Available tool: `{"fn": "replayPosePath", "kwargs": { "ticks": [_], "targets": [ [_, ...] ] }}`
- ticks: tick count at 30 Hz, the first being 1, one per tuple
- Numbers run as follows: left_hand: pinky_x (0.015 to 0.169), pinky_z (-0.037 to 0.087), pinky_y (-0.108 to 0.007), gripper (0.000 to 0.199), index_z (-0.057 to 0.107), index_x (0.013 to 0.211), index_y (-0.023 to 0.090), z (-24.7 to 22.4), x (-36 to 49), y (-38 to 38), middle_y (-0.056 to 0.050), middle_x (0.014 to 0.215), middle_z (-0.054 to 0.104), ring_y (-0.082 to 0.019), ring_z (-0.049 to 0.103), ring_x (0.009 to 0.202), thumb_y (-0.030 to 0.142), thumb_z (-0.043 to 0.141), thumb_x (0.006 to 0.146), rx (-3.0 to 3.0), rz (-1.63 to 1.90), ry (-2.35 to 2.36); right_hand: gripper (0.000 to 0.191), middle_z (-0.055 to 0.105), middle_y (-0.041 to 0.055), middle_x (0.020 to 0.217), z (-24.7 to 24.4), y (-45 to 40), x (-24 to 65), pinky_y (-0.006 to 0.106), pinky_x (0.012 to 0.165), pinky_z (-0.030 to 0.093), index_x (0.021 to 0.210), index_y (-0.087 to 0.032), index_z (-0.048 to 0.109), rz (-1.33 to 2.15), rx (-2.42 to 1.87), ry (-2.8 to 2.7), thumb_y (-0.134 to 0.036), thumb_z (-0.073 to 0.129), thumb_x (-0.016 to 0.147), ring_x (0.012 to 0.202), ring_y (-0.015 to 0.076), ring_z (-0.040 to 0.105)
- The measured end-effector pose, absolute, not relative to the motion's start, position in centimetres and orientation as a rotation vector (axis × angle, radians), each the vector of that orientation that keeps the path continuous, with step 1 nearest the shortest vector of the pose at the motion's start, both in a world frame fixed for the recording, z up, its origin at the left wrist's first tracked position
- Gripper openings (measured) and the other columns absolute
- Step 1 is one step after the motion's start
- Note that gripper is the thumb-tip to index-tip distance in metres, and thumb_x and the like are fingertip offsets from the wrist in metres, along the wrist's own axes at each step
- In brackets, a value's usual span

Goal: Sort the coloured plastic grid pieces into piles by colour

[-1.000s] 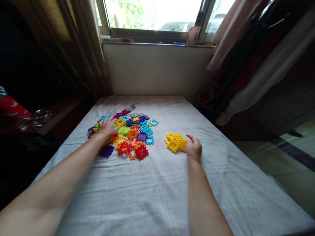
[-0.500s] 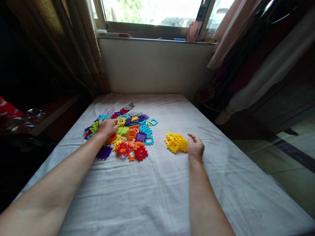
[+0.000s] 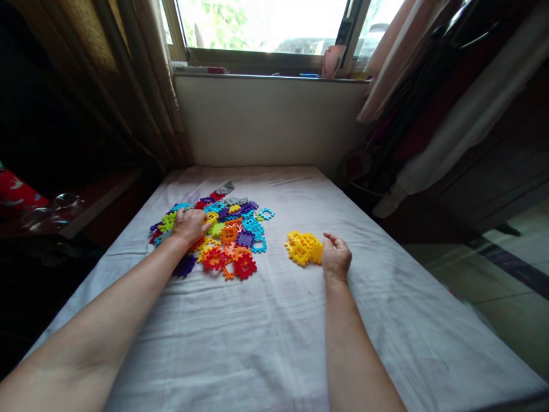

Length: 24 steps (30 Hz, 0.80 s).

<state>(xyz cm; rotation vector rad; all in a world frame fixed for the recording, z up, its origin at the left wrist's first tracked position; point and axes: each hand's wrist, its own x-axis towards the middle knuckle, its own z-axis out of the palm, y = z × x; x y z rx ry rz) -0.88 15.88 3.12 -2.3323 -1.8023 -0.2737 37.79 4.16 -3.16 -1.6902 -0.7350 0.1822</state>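
My left hand (image 3: 189,225) reaches into a mixed pile of plastic interlocking tiles (image 3: 245,238) with toothed edges, on the left of the cloth. Its fingers are drawn together at a yellow tile (image 3: 211,217), partly covering it. The pile holds red, orange, purple, blue, green and grey tiles, some with window-like openings. A smaller heap of yellow tiles (image 3: 300,248) lies to the right, apart from the pile. Against its right edge rests my right hand (image 3: 337,256), fingers curled in. What that hand holds, if anything, is hidden.
A pale cloth (image 3: 240,332) covers the bed-like surface, which ends at a low wall (image 3: 266,120) under the window. Clothes (image 3: 433,143) hang at the right. On the left stands a dark side table (image 3: 94,206) with eyeglasses (image 3: 64,201) near its edge.
My left hand has shifted slightly right over the pile and now covers more of the yellow tile. My right hand stays beside the yellow heap. The view has tilted a little.
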Motion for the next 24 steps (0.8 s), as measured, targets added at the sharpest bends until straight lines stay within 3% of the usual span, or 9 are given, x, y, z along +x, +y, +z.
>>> {"fn": "replayPosePath", "kwargs": {
  "ticks": [6, 10, 14, 20, 24],
  "targets": [
    [0.089, 0.048, -0.035, 0.035, 0.068, 0.101, 0.024, 4.5, -0.6, 13.2, -0.007, 0.105, 0.074, -0.023, 0.068, 0.096, 0.042, 0.038, 0.095, -2.341, -0.522, -1.787, 0.041, 0.076, 0.0124, 0.095, -2.0, 4.5, 37.5, 0.037, 0.084, 0.052, 0.090, -0.015, 0.074, 0.161, -1.647, -0.667, -0.036, 0.046, 0.069, 0.089, 0.0247, 0.067],
    [0.083, 0.050, -0.030, 0.036, 0.070, 0.098, 0.023, 4.8, 2.9, 9.5, -0.004, 0.095, 0.074, -0.019, 0.067, 0.084, 0.049, 0.046, 0.091, -2.492, -1.054, -1.773, 0.042, 0.077, 0.0113, 0.095, -0.5, 3.9, 35.9, 0.035, 0.081, 0.054, 0.094, -0.016, 0.073, 0.211, -1.553, -0.775, -0.044, 0.050, 0.074, 0.086, 0.0228, 0.068],
    [0.072, 0.051, -0.027, 0.036, 0.071, 0.091, 0.022, 3.3, 8.2, 5.7, -0.003, 0.083, 0.074, -0.017, 0.067, 0.076, 0.053, 0.054, 0.086, -2.733, -1.517, -1.826, 0.046, 0.077, 0.0082, 0.091, 0.8, 2.5, 34.0, 0.033, 0.074, 0.056, 0.098, -0.017, 0.073, 0.509, -1.366, -1.001, -0.055, 0.062, 0.074, 0.080, 0.0200, 0.069],
    [0.052, 0.044, -0.025, 0.039, 0.071, 0.088, 0.021, 1.4, 12.6, 3.1, 0.001, 0.067, 0.066, -0.012, 0.055, 0.052, 0.057, 0.057, 0.083, -2.921, -1.777, -1.976, 0.038, 0.075, 0.0028, 0.076, 0.7, 1.7, 31.7, 0.026, 0.057, 0.053, 0.087, -0.020, 0.076, 0.798, -1.250, -1.240, -0.054, 0.070, 0.070, 0.062, 0.0147, 0.064],
    [0.059, 0.049, -0.025, 0.038, 0.071, 0.099, 0.021, 1.2, 12.4, 3.6, -0.002, 0.075, 0.071, -0.014, 0.062, 0.062, 0.054, 0.058, 0.085, -2.901, -1.788, -1.944, 0.037, 0.073, 0.0020, 0.070, 0.3, 2.1, 31.7, 0.026, 0.055, 0.052, 0.081, -0.020, 0.075, 0.760, -1.284, -1.231, -0.055, 0.067, 0.072, 0.057, 0.0146, 0.062]
  ]
}}
